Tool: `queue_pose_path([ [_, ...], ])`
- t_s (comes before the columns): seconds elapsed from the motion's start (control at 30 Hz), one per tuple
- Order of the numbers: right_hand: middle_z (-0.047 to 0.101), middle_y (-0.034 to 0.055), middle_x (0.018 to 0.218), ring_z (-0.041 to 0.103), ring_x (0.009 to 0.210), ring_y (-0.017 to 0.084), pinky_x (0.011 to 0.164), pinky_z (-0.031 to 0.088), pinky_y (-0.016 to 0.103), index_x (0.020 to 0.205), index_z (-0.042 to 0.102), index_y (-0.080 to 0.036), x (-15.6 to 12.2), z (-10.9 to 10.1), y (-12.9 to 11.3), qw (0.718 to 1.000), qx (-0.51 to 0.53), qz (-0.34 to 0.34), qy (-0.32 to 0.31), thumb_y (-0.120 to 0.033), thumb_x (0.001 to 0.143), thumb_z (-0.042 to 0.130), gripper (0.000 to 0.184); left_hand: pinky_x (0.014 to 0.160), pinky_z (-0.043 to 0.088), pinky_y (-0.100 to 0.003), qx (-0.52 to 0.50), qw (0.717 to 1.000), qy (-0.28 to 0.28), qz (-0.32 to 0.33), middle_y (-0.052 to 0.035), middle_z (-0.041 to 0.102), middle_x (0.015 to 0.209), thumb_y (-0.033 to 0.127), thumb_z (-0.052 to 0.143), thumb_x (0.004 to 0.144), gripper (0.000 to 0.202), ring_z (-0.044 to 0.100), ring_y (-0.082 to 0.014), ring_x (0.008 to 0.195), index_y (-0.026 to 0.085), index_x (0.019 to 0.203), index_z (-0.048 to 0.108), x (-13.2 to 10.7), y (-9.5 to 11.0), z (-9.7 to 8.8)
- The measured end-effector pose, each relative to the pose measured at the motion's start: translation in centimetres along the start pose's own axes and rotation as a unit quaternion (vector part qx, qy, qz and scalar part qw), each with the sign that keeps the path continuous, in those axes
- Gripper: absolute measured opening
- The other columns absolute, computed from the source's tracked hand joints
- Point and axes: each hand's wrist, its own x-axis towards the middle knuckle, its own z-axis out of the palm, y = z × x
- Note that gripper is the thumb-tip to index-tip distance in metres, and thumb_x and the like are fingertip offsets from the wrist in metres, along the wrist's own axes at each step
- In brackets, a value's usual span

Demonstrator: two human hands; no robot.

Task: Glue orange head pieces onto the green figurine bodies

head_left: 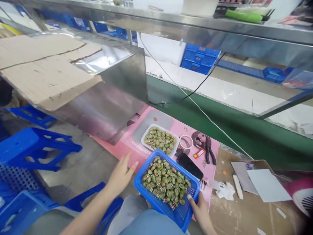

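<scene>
- Blue basket (182,217) sits at the lower centre of the frame, over the person's lap and the near edge of a pink mat (127,143), heaped with small green pieces (166,184).
- Right hand (201,210), lower right of the basket, grips its near right corner. The thumb lies over the rim and the other fingers are hidden beneath.
- Left hand (121,176) is just left of the basket, palm down and fingers spread wide, holding nothing. Its thumb tip points at the basket's left edge; I cannot tell whether it touches.
- A white tray (149,131) of the same green pieces lies just above the basket, in mid-frame.
- To the right of the tray are a tape ring (186,142), pliers (207,147) and a dark phone (189,165), the phone close to the basket's upper right side.
</scene>
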Motion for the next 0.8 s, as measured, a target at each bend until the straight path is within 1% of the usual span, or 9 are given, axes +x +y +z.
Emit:
queue_pose_path([
  [0.1, 0.06, 0.0079, 0.097, 0.054, 0.093, 0.025, 0.082, 0.043, 0.037, 0.1, 0.046, -0.015, -0.1, 0.6, -2.0, 0.998, 0.038, -0.01, 0.038, -0.047, 0.072, 0.047, 0.043, 0.067, 0.042, -0.033, 0.023, 0.995, -0.099, -0.004, -0.0074, 0.06, 0.082, 0.042, 0.039, 0.08, 0.031, 0.057, -0.0211, 0.075, 0.016, 0.086, 0.053, 1.7, 0.0, 3.0],
  [0.13, 0.06, 0.0081, 0.097, 0.055, 0.093, 0.025, 0.084, 0.042, 0.037, 0.101, 0.046, -0.015, -0.3, 0.2, -2.9, 0.998, 0.045, -0.013, 0.052, -0.046, 0.072, 0.047, 0.043, 0.064, 0.04, -0.033, 0.029, 0.993, -0.116, -0.009, -0.0063, 0.059, 0.073, 0.04, 0.036, 0.081, 0.028, 0.056, -0.0213, 0.069, 0.016, 0.079, 0.051, 2.0, 0.0, 3.8],
  [0.2, 0.06, 0.0078, 0.095, 0.056, 0.09, 0.025, 0.082, 0.043, 0.036, 0.102, 0.046, -0.015, -0.9, -1.3, -4.9, 0.996, 0.062, -0.005, 0.068, -0.045, 0.071, 0.048, 0.044, 0.061, 0.038, -0.031, 0.033, 0.991, -0.131, -0.015, -0.004, 0.055, 0.066, 0.038, 0.03, 0.083, 0.027, 0.055, -0.0208, 0.066, 0.018, 0.075, 0.044, 2.0, 0.6, 4.3],
  [0.3, 0.061, 0.0064, 0.096, 0.056, 0.092, 0.025, 0.078, 0.045, 0.034, 0.104, 0.046, -0.017, -1.9, -4.3, -7.6, 0.994, 0.065, 0.033, 0.076, -0.044, 0.068, 0.052, 0.046, 0.063, 0.035, -0.027, -0.001, 0.99, -0.143, -0.009, -0.0003, 0.052, 0.066, 0.042, 0.027, 0.084, 0.026, 0.052, -0.0176, 0.067, 0.02, 0.075, 0.038, 1.7, 2.3, 3.7],
  [0.4, 0.061, 0.0065, 0.092, 0.055, 0.092, 0.027, 0.079, 0.044, 0.035, 0.1, 0.049, -0.016, -1.9, -6.5, -9.5, 0.995, 0.009, 0.045, 0.088, -0.041, 0.067, 0.052, 0.042, 0.062, 0.032, -0.027, -0.04, 0.987, -0.155, -0.02, 0.0006, 0.049, 0.064, 0.043, 0.029, 0.083, 0.027, 0.049, -0.0173, 0.066, 0.021, 0.071, 0.036, 1.8, 3.8, 3.4],
  [0.47, 0.061, 0.0075, 0.092, 0.055, 0.091, 0.027, 0.08, 0.043, 0.038, 0.099, 0.049, -0.016, -1.4, -7.0, -10.3, 0.995, -0.018, 0.044, 0.093, -0.041, 0.067, 0.049, 0.04, 0.062, 0.031, -0.027, -0.052, 0.985, -0.16, -0.031, 0.0006, 0.047, 0.063, 0.044, 0.028, 0.083, 0.029, 0.048, -0.0173, 0.066, 0.021, 0.068, 0.035, 2.1, 4.0, 3.9],
  [0.6, 0.059, 0.0094, 0.1, 0.054, 0.095, 0.026, 0.084, 0.041, 0.037, 0.104, 0.046, -0.015, -0.5, -7.0, -12.4, 0.996, 0.006, 0.047, 0.072, -0.04, 0.067, 0.049, 0.045, 0.063, 0.032, -0.027, -0.076, 0.983, -0.163, -0.041, 0.0007, 0.046, 0.065, 0.045, 0.026, 0.083, 0.03, 0.047, -0.0164, 0.066, 0.02, 0.069, 0.034, 2.5, 3.5, 4.9],
  [0.7, 0.06, 0.0103, 0.098, 0.055, 0.092, 0.027, 0.081, 0.044, 0.036, 0.107, 0.045, -0.014, -0.3, -7.2, -14.4, 0.995, 0.013, 0.079, 0.054, -0.044, 0.063, 0.051, 0.053, 0.064, 0.033, -0.027, -0.089, 0.98, -0.168, -0.053, -0.0003, 0.048, 0.067, 0.043, 0.028, 0.083, 0.028, 0.047, -0.0163, 0.068, 0.02, 0.069, 0.036, 2.6, 3.4, 4.7],
  [0.8, 0.06, 0.0083, 0.099, 0.056, 0.091, 0.025, 0.079, 0.045, 0.033, 0.107, 0.047, -0.016, 0.2, -7.7, -15.8, 0.994, -0.014, 0.085, 0.071, -0.046, 0.061, 0.051, 0.055, 0.064, 0.034, -0.027, -0.11, 0.978, -0.168, -0.061, 0.0001, 0.048, 0.068, 0.044, 0.028, 0.083, 0.029, 0.047, -0.0156, 0.068, 0.02, 0.07, 0.036, 3.3, 3.9, 4.3],
])
